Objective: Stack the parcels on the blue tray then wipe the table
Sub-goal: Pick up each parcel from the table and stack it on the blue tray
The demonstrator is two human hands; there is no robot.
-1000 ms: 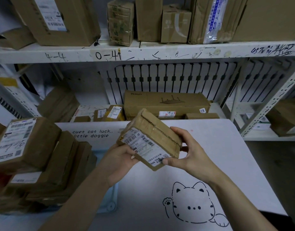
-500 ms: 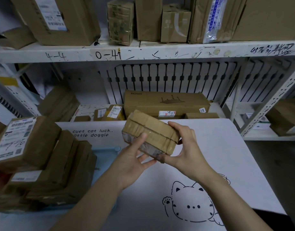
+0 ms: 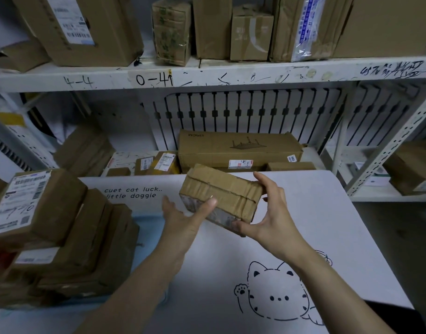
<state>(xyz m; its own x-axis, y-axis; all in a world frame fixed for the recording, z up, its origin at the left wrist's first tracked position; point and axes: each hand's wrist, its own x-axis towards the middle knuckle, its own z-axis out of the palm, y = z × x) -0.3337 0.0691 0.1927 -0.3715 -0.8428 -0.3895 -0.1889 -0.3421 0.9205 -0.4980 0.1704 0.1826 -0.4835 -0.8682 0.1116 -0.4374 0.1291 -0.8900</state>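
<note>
parcel (image 3: 221,196) mid-frame, level: right hand (image 3: 272,222) pinches its right end; left hand (image 3: 183,222) steadies by thumb, fingers straight; likely squaring it for stack (image 3: 86,237) lower left.

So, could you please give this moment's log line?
stacking | right hand grips parcel over table | left hand steadies it | stack on blue tray

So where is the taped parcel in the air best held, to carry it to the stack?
By its two short ends, one hand from each side: the taped parcel is long with flat ends. The right hand grips its right end; the left hand only touches the front.
</note>
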